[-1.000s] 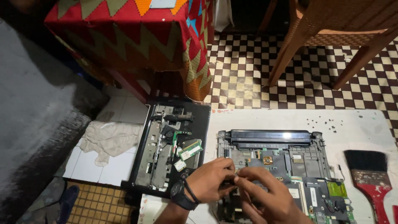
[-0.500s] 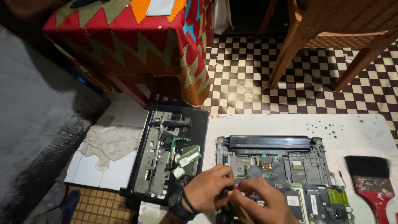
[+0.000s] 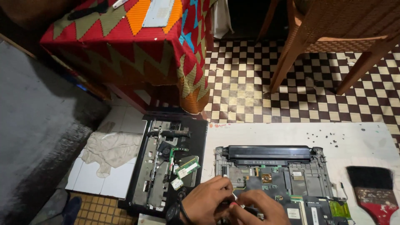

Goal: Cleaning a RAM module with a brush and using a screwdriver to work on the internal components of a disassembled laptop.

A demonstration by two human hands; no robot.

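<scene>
Head view has tilted up since a second ago: your hands have slid to the bottom edge, and more of the checkered floor [image 3: 250, 83] and the zigzag-patterned cloth [image 3: 137, 50] shows. Your left hand [image 3: 206, 204] and right hand [image 3: 258, 210] remain pressed together over the near left part of the opened laptop base [image 3: 283, 183], fingers pinched narrowly around something small with a white and a red bit showing; you cannot tell what it is. The base lies on the white board [image 3: 354, 137], its black battery bar along the far edge. The black cover tray [image 3: 200, 133] to its left holds loose green circuit cards [image 3: 186, 167]. A red-handled brush [image 3: 373, 189] lies at the right.
</scene>
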